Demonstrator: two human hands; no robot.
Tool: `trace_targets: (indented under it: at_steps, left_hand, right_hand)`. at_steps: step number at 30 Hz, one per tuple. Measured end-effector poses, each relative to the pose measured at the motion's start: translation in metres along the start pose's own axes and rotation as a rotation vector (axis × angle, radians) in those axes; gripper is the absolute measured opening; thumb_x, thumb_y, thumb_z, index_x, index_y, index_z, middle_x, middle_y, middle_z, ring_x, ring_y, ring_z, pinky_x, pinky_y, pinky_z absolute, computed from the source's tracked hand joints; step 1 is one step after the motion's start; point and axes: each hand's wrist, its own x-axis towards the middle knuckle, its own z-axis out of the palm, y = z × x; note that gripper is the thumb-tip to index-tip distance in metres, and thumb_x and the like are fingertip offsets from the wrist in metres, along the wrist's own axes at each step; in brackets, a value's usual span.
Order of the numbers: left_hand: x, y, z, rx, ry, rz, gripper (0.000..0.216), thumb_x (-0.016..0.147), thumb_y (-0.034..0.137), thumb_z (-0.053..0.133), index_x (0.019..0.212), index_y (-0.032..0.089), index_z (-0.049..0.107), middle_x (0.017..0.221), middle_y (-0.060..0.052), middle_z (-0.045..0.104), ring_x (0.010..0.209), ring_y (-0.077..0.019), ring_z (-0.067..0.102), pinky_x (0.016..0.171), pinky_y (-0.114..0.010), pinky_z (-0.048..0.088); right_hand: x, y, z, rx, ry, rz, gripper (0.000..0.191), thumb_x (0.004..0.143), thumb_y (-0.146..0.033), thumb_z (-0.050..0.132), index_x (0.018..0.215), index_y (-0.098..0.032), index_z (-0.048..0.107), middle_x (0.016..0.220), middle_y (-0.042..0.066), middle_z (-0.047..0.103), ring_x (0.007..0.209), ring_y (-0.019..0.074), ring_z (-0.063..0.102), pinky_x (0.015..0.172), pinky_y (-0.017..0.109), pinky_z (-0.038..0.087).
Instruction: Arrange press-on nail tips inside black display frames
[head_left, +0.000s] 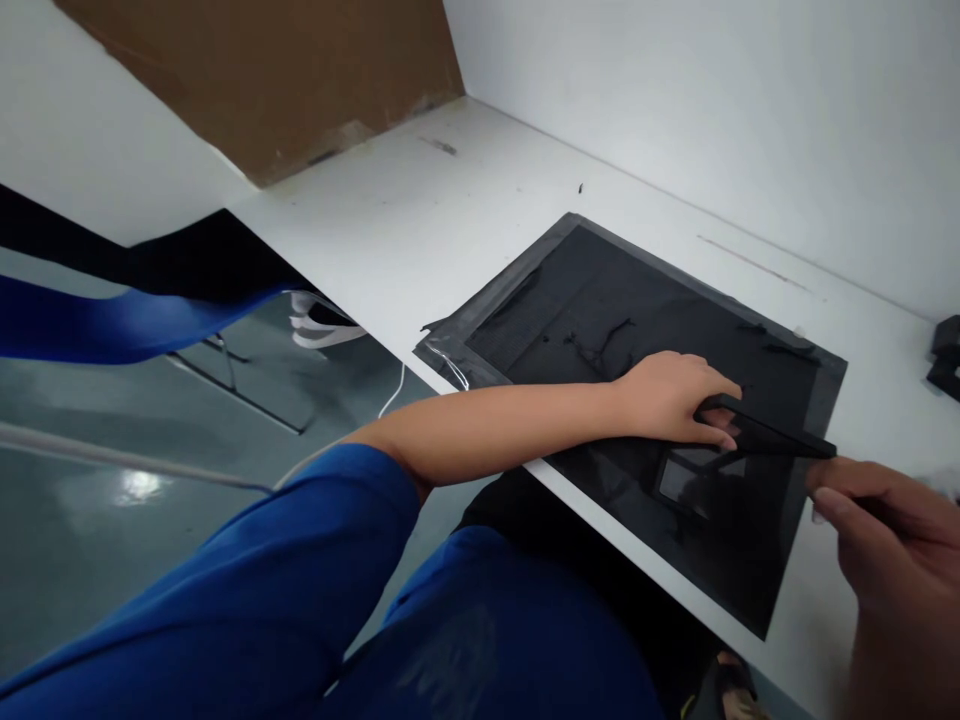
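While my left hand point(679, 395) reaches across the dark mat point(525, 320), its thumb and fingers close narrowly around one end of a black strip point(784, 432). My right hand point(892, 515), by the right edge of the mat, has the other end pinched between thumb and fingers. Between my two hands the strip runs in a nearly straight line, slanting down to the right, above the right part of the mat. I cannot tell whether my left fingertips also touch the mat. Thin black scraps point(600, 350) lie on it, beyond my left wrist. It rests flat on the white table point(360, 240), its near left corner at the table's edge. Brown board point(300, 80) stands at the table's far left, and dark blocky objects point(946, 355) sit at the right.
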Motion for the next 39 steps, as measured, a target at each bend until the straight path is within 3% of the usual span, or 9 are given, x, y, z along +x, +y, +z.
trace_targets:
  at_steps: [5, 9, 13, 18, 22, 26, 30, 34, 39]
  left_hand:
    - [-0.002, 0.001, 0.004, 0.062, 0.055, 0.004, 0.041, 0.086, 0.06, 0.065, 0.084, 0.019, 0.063, 0.09, -0.004, 0.071, 0.091, -0.0208, 0.062, 0.069, -0.03, 0.036]
    - [-0.001, 0.0, -0.009, -0.001, 0.071, 0.035, 0.045, 0.085, 0.065, 0.063, 0.083, 0.02, 0.06, 0.089, -0.003, 0.068, 0.088, -0.0192, 0.062, 0.065, -0.031, 0.035]
    - [-0.003, -0.008, -0.042, -0.066, -0.146, 0.234, 0.043, 0.081, 0.053, 0.073, 0.108, 0.022, 0.064, 0.115, -0.005, 0.07, 0.111, -0.022, 0.063, 0.087, -0.033, 0.043]
    - [-0.012, -0.032, -0.083, 0.072, -0.05, -0.05, 0.07, 0.071, 0.054, 0.081, 0.129, 0.02, 0.061, 0.13, -0.008, 0.066, 0.117, -0.0253, 0.063, 0.099, -0.035, 0.044]
    - [-0.015, -0.046, -0.096, 0.1, 0.084, -0.165, 0.048, 0.083, 0.053, 0.067, 0.119, 0.021, 0.066, 0.122, -0.006, 0.071, 0.109, -0.022, 0.066, 0.089, -0.032, 0.047]
    - [-0.015, -0.036, -0.094, 0.166, 0.442, 0.012, 0.028, 0.096, 0.039, 0.048, 0.104, 0.022, 0.069, 0.099, -0.003, 0.074, 0.088, -0.0144, 0.067, 0.084, -0.031, 0.048]
    - [-0.017, -0.018, -0.084, 0.09, 0.726, -0.022, 0.027, 0.097, 0.044, 0.044, 0.097, 0.025, 0.064, 0.09, -0.001, 0.07, 0.078, -0.0105, 0.063, 0.079, -0.026, 0.051]
    - [-0.017, -0.014, -0.069, 0.094, 0.663, 0.036, 0.038, 0.096, 0.054, 0.043, 0.082, 0.025, 0.062, 0.074, 0.0, 0.066, 0.066, -0.0096, 0.059, 0.07, -0.026, 0.049]
    - [-0.011, -0.007, -0.047, 0.119, 0.441, 0.309, 0.052, 0.097, 0.053, 0.04, 0.058, 0.022, 0.054, 0.056, 0.002, 0.058, 0.055, -0.0089, 0.053, 0.061, -0.027, 0.038]
  right_hand:
    - [-0.008, -0.008, 0.008, -0.343, -0.12, -0.051, 0.026, 0.081, -0.046, 0.071, 0.066, -0.025, 0.068, 0.048, -0.003, 0.047, 0.041, 0.0107, 0.037, 0.041, 0.028, 0.028]
    - [-0.008, 0.003, 0.018, -0.373, -0.299, -0.074, 0.03, 0.087, -0.051, 0.065, 0.074, -0.025, 0.072, 0.048, -0.005, 0.036, 0.041, 0.0085, 0.035, 0.043, 0.025, 0.031]
    - [-0.002, 0.024, 0.022, -0.442, -0.433, -0.138, 0.028, 0.089, -0.049, 0.064, 0.082, -0.025, 0.075, 0.051, -0.007, 0.033, 0.042, 0.0068, 0.034, 0.042, 0.021, 0.032]
    - [0.002, 0.036, 0.017, -0.524, -0.487, -0.063, 0.033, 0.089, -0.055, 0.062, 0.088, -0.025, 0.075, 0.054, -0.006, 0.034, 0.045, 0.0074, 0.037, 0.043, 0.02, 0.033]
    - [0.002, 0.035, 0.017, -0.6, -0.419, -0.07, 0.038, 0.089, -0.061, 0.059, 0.085, -0.025, 0.071, 0.054, -0.007, 0.037, 0.044, 0.0079, 0.041, 0.045, 0.02, 0.035]
    - [0.001, 0.034, 0.024, -0.63, -0.318, -0.224, 0.037, 0.089, -0.058, 0.06, 0.1, -0.025, 0.072, 0.056, -0.007, 0.038, 0.048, 0.0083, 0.048, 0.05, 0.021, 0.039]
    - [0.0, 0.035, 0.031, -0.632, -0.33, -0.292, 0.039, 0.093, -0.056, 0.057, 0.113, -0.026, 0.073, 0.055, -0.007, 0.041, 0.047, 0.0088, 0.047, 0.051, 0.023, 0.038]
    - [0.003, 0.037, 0.032, -0.616, -0.349, -0.297, 0.038, 0.093, -0.058, 0.057, 0.109, -0.028, 0.075, 0.054, -0.005, 0.043, 0.054, 0.0124, 0.052, 0.055, 0.026, 0.04]
    - [0.005, 0.036, 0.032, -0.655, -0.304, -0.267, 0.041, 0.088, -0.064, 0.061, 0.103, -0.029, 0.076, 0.057, -0.005, 0.045, 0.054, 0.0117, 0.05, 0.055, 0.026, 0.039]
